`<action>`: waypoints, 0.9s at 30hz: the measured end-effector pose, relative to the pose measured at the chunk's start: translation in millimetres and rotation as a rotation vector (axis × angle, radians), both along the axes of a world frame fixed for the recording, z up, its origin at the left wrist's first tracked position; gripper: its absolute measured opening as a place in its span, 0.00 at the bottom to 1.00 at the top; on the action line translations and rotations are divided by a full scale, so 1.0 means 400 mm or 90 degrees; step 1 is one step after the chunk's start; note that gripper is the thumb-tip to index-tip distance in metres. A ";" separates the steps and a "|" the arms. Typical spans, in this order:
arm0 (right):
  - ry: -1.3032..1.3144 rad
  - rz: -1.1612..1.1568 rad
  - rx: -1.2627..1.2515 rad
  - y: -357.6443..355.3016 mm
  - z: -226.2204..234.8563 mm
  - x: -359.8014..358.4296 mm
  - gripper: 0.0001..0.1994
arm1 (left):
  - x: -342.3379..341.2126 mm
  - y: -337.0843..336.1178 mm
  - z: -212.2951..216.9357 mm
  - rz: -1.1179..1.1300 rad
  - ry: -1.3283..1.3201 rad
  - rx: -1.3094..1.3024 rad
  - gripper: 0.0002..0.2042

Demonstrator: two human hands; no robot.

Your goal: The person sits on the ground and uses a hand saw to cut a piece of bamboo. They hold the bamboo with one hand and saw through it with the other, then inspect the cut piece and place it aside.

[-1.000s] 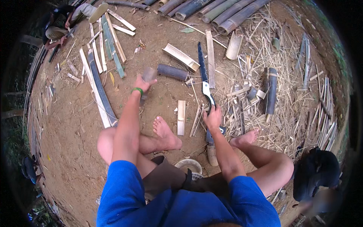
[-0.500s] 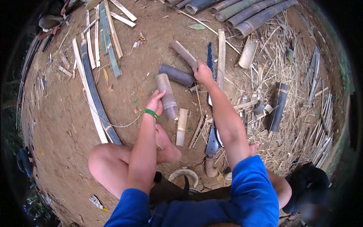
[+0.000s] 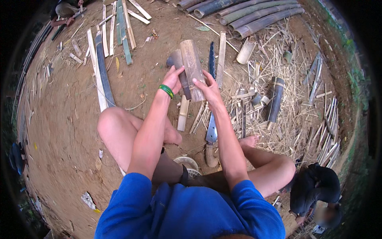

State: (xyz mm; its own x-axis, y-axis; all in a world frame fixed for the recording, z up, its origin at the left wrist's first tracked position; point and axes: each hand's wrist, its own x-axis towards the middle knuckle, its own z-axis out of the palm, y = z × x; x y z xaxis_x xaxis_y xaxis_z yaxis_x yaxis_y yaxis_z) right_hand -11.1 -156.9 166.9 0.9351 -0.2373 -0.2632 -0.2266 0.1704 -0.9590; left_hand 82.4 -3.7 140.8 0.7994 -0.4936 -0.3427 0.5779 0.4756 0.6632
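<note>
My right hand [image 3: 211, 91] has its fingers wrapped round the lower right side of a split bamboo piece [image 3: 192, 63], brown-grey side up. Close against its left edge, my left hand [image 3: 173, 80] grips a second, darker bamboo piece [image 3: 184, 81], mostly covered by the first. A dark bamboo section [image 3: 171, 62] shows just past my left fingers, largely hidden. Under my hands a pale bamboo slat [image 3: 183, 113] lies on the dirt. A broad blade [image 3: 212, 128] with a wooden handle [image 3: 211, 156] rests between my legs, and a dark toothed saw blade [image 3: 211, 59] lies beyond.
Long bamboo strips [image 3: 104, 73] lie to the left, and bamboo poles [image 3: 266, 18] are stacked at the far right. Pale shavings [image 3: 262, 115] litter the right side around a dark bamboo tube [image 3: 275, 99]. People crouch at the lower right [image 3: 316, 187] and far left [image 3: 68, 10].
My right hand has brought its bamboo piece left and upright against the one in my left hand. Both pieces are now side by side. The view has shifted.
</note>
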 end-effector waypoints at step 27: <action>-0.177 -0.045 0.040 0.084 0.235 -0.142 0.25 | -0.211 -0.046 0.251 0.152 -0.179 -0.059 0.21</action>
